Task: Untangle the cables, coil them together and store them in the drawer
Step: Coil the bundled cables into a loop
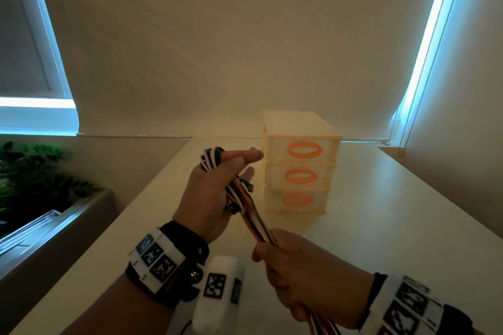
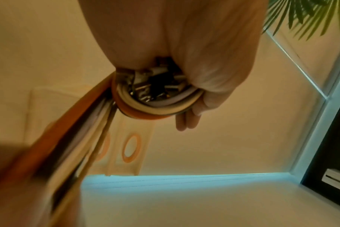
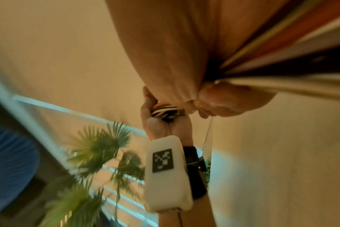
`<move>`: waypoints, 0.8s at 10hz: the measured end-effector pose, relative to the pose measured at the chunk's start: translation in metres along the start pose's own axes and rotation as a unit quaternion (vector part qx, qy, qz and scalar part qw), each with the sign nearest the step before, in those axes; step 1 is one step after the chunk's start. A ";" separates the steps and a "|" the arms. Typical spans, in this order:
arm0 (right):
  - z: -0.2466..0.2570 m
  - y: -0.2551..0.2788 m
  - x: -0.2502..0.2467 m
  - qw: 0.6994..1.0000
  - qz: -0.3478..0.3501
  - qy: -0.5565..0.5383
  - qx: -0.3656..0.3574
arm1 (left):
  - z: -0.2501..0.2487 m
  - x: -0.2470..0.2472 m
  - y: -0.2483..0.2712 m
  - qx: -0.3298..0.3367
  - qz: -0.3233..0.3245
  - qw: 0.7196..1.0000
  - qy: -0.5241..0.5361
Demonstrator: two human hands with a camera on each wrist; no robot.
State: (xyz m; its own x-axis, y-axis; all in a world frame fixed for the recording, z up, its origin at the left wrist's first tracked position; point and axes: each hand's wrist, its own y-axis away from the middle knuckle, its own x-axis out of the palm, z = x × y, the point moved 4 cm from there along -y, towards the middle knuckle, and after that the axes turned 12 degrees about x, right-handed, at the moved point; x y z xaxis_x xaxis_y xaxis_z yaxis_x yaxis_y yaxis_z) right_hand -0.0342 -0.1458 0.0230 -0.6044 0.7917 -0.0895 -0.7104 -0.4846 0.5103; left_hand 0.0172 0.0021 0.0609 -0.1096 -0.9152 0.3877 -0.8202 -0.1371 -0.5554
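Note:
A bundle of cables (image 1: 251,212) in orange, white, black and pink runs taut between my two hands above the table. My left hand (image 1: 217,185) holds the coiled end, with loops wrapped round its outstretched fingers (image 1: 239,155); the left wrist view shows the coil (image 2: 155,106) and several plugs inside the palm. My right hand (image 1: 294,261) grips the straight run of the bundle in a fist, nearer to me, and the loose ends hang out below it (image 1: 324,326). The small cream drawer unit (image 1: 299,166), with three shut drawers and orange oval handles, stands just behind the hands.
The cream table (image 1: 381,226) stretches right of and behind the drawer unit. A roller blind (image 1: 217,49) covers the window behind, its bead chain (image 1: 408,106) hanging at the right. A planter with green leaves (image 1: 32,171) sits beyond the table's left edge.

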 end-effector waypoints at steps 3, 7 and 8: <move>0.047 0.044 -0.001 0.780 -0.200 0.560 -0.198 | -0.006 0.012 0.002 0.085 0.127 0.935 -0.319; 0.116 0.078 -0.030 0.686 -0.190 0.611 -0.346 | 0.016 0.027 0.021 -0.112 0.270 0.952 -0.094; 0.116 0.064 -0.042 0.750 -0.203 0.532 -0.335 | 0.017 0.034 0.030 -0.165 0.308 0.936 0.051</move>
State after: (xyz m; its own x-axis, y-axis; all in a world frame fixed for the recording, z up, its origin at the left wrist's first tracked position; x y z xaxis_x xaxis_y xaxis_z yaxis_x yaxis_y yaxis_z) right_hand -0.0122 -0.1672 0.1589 0.0184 0.3513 -0.9361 -0.7199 -0.6450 -0.2562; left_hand -0.0020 -0.0399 0.0450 -0.6573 -0.7392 0.1467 -0.7108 0.5434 -0.4465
